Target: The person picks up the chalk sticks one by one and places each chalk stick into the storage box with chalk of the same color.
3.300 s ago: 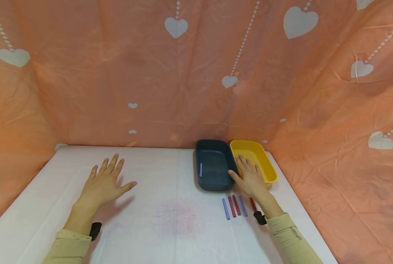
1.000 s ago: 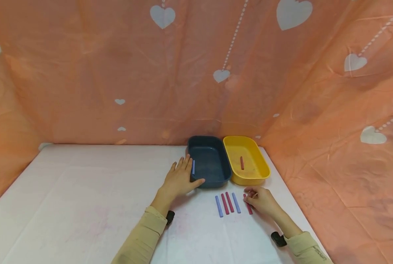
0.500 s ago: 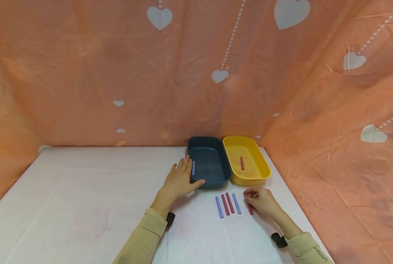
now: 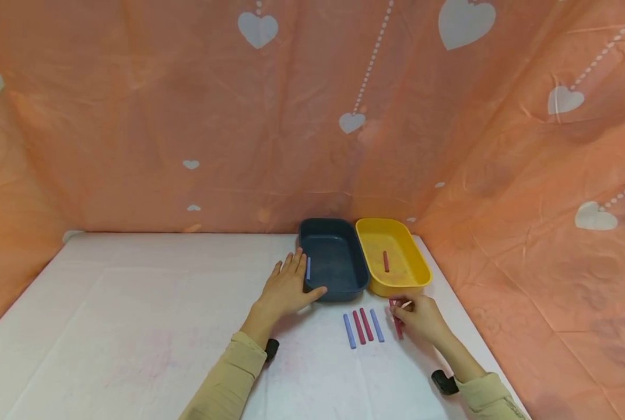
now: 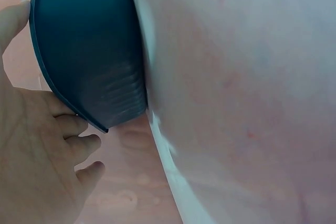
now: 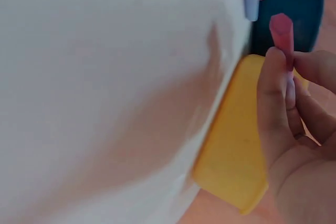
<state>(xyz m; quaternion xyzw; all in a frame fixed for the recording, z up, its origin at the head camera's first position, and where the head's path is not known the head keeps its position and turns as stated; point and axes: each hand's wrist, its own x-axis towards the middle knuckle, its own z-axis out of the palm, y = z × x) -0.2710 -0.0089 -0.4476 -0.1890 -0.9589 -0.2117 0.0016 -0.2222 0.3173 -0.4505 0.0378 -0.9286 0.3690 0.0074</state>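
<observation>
Between thumb and fingers, my right hand (image 4: pixel 418 318) pinches a dark pink chalk stick (image 4: pixel 399 329), whose flat-sided end points up at the camera in the right wrist view. My left hand (image 4: pixel 283 293) rests with straight, spread fingers at the left rim of a dark blue tray (image 4: pixel 340 262). Inside that tray a light violet chalk stick (image 4: pixel 308 268) leans near the left wall. A yellow tray (image 4: pixel 406 265) stands beside it, with one red chalk stick (image 4: pixel 386 261) inside. Left of my right hand, two violet and two pink chalk sticks (image 4: pixel 366 324) lie in a row.
A white cloth (image 4: pixel 134 315) with faint pink and violet smudges covers the table. Orange sheeting (image 4: pixel 270 128) printed with white hearts rises behind the trays and along both sides, close to the yellow tray on the right.
My left hand has come right to the blue tray. A red chalk stick now lies in the yellow tray. My right hand came back toward the row and has just raised the pink chalk stick slightly.
</observation>
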